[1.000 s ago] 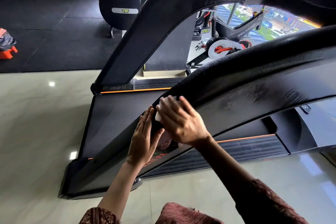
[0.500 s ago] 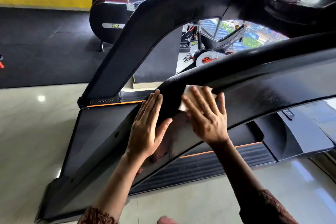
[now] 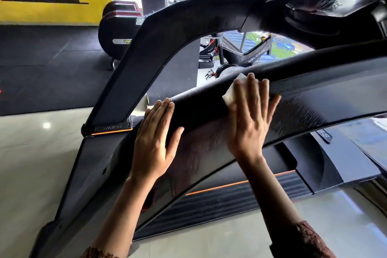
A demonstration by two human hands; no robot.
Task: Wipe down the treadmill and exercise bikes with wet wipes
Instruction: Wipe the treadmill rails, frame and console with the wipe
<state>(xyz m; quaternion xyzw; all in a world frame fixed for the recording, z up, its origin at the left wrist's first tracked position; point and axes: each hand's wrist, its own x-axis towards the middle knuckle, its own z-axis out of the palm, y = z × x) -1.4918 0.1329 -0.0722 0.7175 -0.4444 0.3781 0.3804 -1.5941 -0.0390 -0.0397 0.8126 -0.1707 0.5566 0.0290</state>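
Now, upper left of the frame: yellow wall (image 3: 62,14), black floor mat (image 3: 41,58) below it. Centre-left: your left hand (image 3: 155,142) lies flat on the treadmill (image 3: 314,94) handrail, fingers straight and together, thumb out, holding nothing. Upper centre, seen through the gap in the frame: exercise bike (image 3: 251,56), well apart from both hands. Right of centre: your right hand (image 3: 249,123), fingers straight and slightly spread, presses the white wet wipe (image 3: 232,92) against the same rail. The wipe's edge shows left of your fingers.

Black treadmill (image 3: 209,16) on glossy tiled floor (image 3: 31,163)
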